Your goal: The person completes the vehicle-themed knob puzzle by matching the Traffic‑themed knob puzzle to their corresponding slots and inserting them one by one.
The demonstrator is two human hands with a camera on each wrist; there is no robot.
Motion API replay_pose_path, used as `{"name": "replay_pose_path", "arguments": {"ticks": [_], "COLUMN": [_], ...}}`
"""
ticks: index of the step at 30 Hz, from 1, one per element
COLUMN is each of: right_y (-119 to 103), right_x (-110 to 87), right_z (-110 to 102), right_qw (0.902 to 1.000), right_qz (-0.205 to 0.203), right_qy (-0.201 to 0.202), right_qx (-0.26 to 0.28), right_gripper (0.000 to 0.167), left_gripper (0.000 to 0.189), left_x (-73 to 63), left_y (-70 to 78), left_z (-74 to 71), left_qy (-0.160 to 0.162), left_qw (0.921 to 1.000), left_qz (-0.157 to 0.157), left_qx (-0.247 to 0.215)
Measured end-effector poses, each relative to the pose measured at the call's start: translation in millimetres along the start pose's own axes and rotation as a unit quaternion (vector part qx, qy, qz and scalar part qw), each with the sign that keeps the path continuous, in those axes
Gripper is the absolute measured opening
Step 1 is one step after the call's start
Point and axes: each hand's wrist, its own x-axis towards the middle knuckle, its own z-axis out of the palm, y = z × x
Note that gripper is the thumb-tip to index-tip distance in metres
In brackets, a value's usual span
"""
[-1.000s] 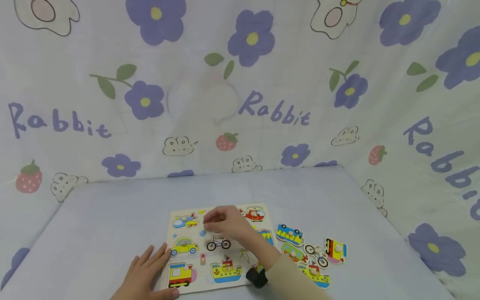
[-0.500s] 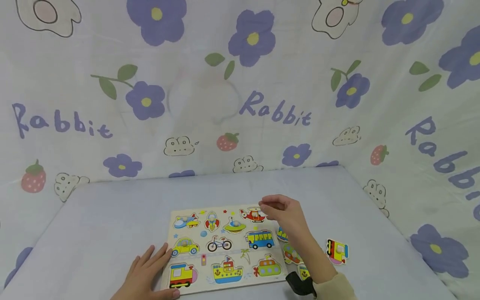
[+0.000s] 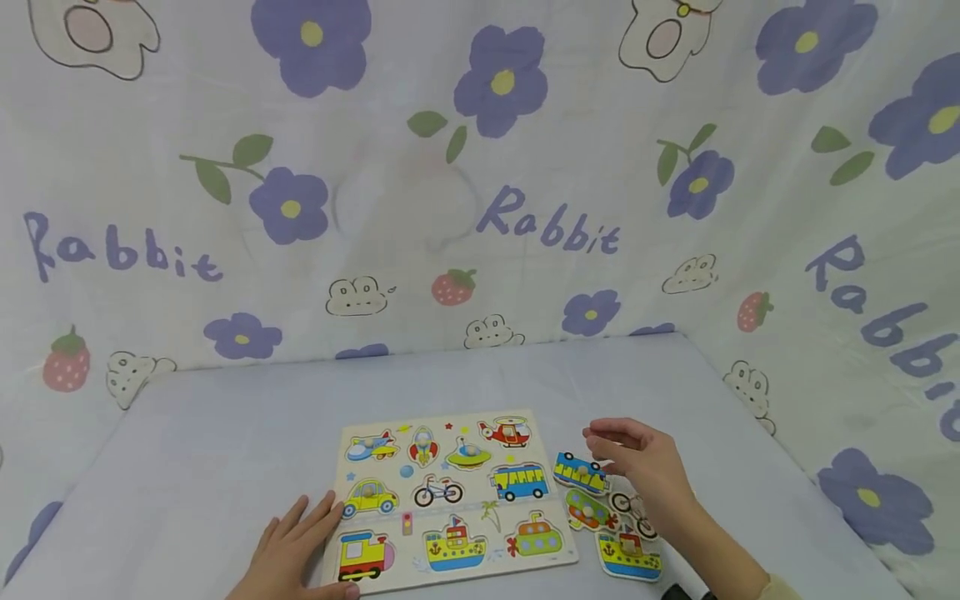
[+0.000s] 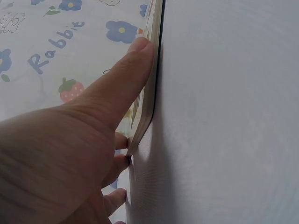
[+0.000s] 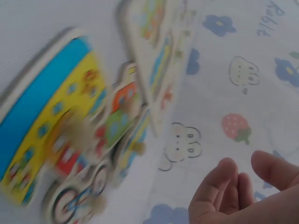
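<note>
A wooden peg puzzle board (image 3: 408,521) lies on the table. Knobbed airplane, rocket, flying saucer, helicopter and car pieces sit in it; the bicycle, bus, train, ship and submarine spots show flat pictures. My left hand (image 3: 291,546) rests at its near left corner, fingers spread on the left edge, thumb (image 4: 126,77) along the front edge. My right hand (image 3: 645,467), fingers loosely bent and holding nothing, hovers over loose pieces right of the board: bus (image 3: 573,473), submarine (image 3: 588,510), bicycle (image 3: 626,507) partly behind the hand, and ship (image 3: 628,562). The train piece is hidden by my right hand.
A white cloth (image 3: 450,200) printed with flowers, strawberries and rabbits hangs behind and at the sides of the table. The pale table surface (image 3: 225,433) extends left of and behind the board.
My right hand has moved right, from over the upper middle of the board, past the helicopter, to above the loose pieces. My left hand stays at the board's corner.
</note>
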Motion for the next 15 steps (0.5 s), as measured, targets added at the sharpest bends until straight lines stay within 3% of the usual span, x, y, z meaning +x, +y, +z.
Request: {"name": "replay_pose_path", "arguments": {"ticks": [6,15], "right_y": [20.5,52.6], "right_x": [1.1,-2.7], "right_z": [-27.0,-51.7], "right_qw": [0.9987,0.9936], "right_qz": [0.041,0.092], "right_qy": [0.006,-0.028], "right_qx": [-0.03,-0.059], "right_gripper": [0.043,0.043], "left_gripper": [0.107,0.112], "left_x": [-3.8,-4.6], "left_y": [-0.1,6.2], "left_z": [-2.0,-4.8], "left_qy": [-0.006,-0.016], "left_qw": [1.0,0.9997], "left_qz": [-0.004,-0.021], "left_qx": [-0.001,0.003]}}
